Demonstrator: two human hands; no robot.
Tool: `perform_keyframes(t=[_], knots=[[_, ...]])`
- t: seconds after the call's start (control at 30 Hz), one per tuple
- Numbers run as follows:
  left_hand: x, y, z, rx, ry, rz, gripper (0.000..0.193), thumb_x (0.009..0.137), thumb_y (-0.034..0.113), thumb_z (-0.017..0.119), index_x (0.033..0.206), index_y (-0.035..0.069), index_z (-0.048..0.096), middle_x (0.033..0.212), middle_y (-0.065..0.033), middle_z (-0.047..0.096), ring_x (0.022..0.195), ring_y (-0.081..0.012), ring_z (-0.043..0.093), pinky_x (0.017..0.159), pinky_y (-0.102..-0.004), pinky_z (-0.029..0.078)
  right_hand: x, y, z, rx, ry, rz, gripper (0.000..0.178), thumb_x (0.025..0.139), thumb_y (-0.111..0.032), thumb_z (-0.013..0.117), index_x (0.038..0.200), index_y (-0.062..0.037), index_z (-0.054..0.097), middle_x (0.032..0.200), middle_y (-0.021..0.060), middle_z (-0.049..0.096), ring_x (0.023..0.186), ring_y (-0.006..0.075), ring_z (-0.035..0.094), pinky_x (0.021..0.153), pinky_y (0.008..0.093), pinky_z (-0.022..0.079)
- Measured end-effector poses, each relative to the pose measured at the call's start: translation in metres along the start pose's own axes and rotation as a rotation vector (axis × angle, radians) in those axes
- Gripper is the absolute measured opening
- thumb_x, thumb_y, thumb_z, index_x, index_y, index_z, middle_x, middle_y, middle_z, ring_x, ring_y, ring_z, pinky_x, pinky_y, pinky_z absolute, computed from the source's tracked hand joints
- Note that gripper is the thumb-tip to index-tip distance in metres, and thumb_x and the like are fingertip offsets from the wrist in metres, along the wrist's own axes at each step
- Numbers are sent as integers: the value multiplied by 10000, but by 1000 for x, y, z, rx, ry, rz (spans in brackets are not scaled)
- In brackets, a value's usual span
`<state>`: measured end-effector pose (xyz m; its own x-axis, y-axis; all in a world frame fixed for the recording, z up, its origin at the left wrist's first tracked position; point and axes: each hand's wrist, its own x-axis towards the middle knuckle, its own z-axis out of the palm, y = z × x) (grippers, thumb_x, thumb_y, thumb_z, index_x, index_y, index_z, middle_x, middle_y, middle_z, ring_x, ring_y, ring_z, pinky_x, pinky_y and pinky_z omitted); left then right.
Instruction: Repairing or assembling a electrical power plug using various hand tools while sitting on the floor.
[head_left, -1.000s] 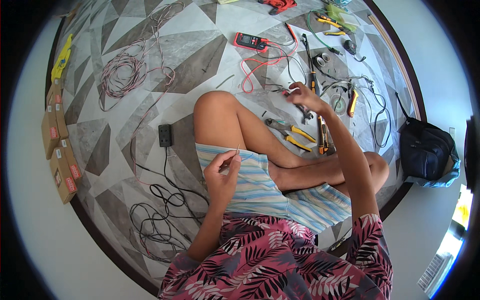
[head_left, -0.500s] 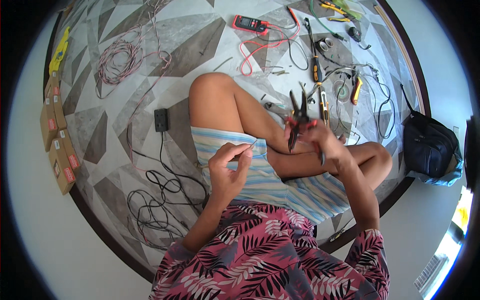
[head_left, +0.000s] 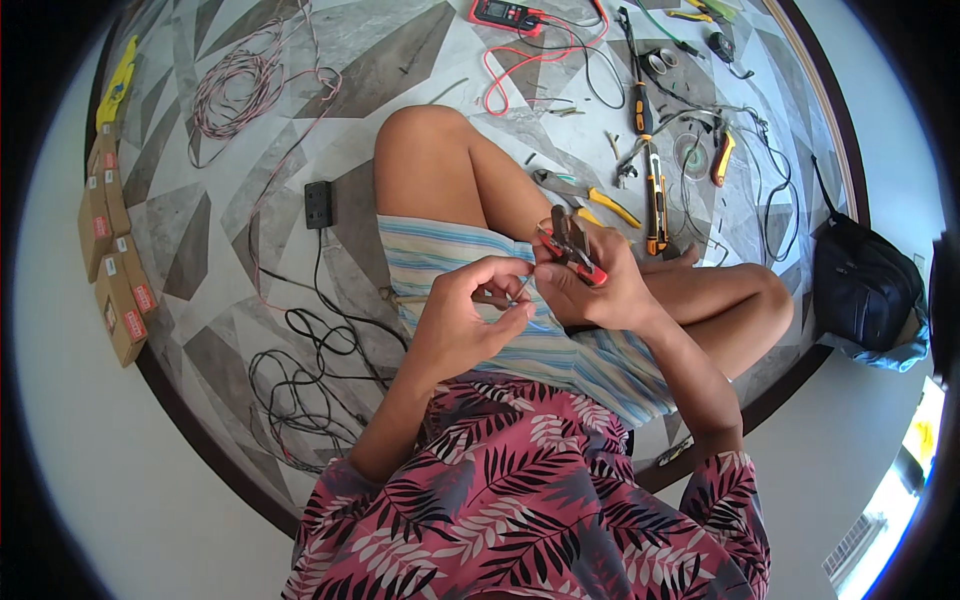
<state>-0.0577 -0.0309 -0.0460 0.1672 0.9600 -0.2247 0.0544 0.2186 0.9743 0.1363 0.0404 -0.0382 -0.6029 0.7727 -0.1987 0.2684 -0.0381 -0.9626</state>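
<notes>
My left hand [head_left: 462, 322] is closed in a pinch above my lap, holding a short, thin piece of wire [head_left: 519, 291]. Close against it on the right, my right hand [head_left: 612, 285] is wrapped round dark pliers with red grips [head_left: 573, 250]. The jaws of the pliers point up and away from me. Fingertips of both hands nearly meet, and the wire's far end is hard to make out between them. Just beyond my right hand, pliers with yellow handles [head_left: 612, 205] lie on the floor by my shin.
A box cutter [head_left: 656, 200], a screwdriver [head_left: 641, 112], a yellow-red knife [head_left: 723, 160] and a red multimeter [head_left: 505, 14] lie ahead. Left are a black socket block [head_left: 318, 205], tangled black cable [head_left: 300, 400], coiled wire [head_left: 238, 90] and cardboard boxes [head_left: 122, 310]. A black bag [head_left: 862, 285] stands right.
My right hand has brought the red-gripped pliers left, close to my left hand. My left hand has shifted slightly right with the wire. The yellow-handled pliers are now uncovered.
</notes>
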Motion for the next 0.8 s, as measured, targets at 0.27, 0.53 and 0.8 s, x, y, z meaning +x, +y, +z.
perform_keyframes(t=[0.27,0.53,0.8], knots=[[3,-14,-1,-76,103,-52,273,831,67,724,1064,-28,617,888,-73,672,841,-103,637,810,-259,513,9,1,17,148,258,-26,259,820,-5,671,1057,25,568,881,48,603,804,95,539,725,261,450],[8,-25,-4,-198,202,59,346,868,84,696,1167,-4,546,911,-60,652,911,-122,629,824,-269,503,-5,13,33,149,276,-22,203,820,38,668,999,22,575,842,23,588,759,80,521,679,235,445],[6,-22,7,186,236,178,170,854,65,692,1014,12,671,894,-94,682,801,-158,664,689,-280,520,1,-3,33,-119,423,-11,261,795,11,695,1037,3,599,840,128,625,736,161,610,661,284,490]])
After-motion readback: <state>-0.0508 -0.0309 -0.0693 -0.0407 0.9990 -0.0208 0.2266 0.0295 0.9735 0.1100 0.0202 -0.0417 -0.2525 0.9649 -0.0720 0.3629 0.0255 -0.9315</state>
